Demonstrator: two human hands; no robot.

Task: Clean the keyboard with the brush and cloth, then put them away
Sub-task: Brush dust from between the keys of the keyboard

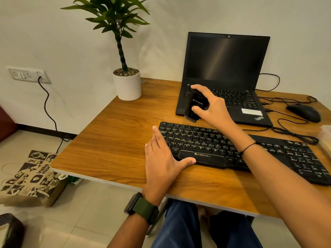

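Nearest the camera: person's legs in blue trousers under the desk edge, and left forearm w/ a green-strap smartwatch (143, 208).

Left hand (161, 158) lies flat on the wooden desk (107, 140) at the left end of the Zebronics keyboard (223, 149). Fingers straight and together, alongside the kbd's left edge; thumb spread out, resting against the front edge near the space bar. Holds nothing.

Kbd: black, full-size, lying flat, angled across the desk from centre to the right edge. Right forearm crosses above it; thin black cord bracelet (248, 146) on the wrist.

Right hand (209, 104) is past the kbd, over the front-left corner of the laptop. Fingers and thumb curled round a black brush (194, 106): thumb on the near face, index over the top end. Brush is tilted, bristle end down, bristles at the laptop's front edge, just beyond the kbd's top row. Cannot tell if bristles touch anything.

ThinkPad laptop (232, 77): open, screen dark, behind the kbd. Black mouse (303, 112) to its right, w/ cables running across the desk.

Far left corner of desk: potted plant (127, 85) in white pot. Wall socket (26, 75) beyond, cable plugged in. Printed paper bag (32, 176) on the floor, left of desk.

Cloth: pale item at the right frame edge, not identifiable.
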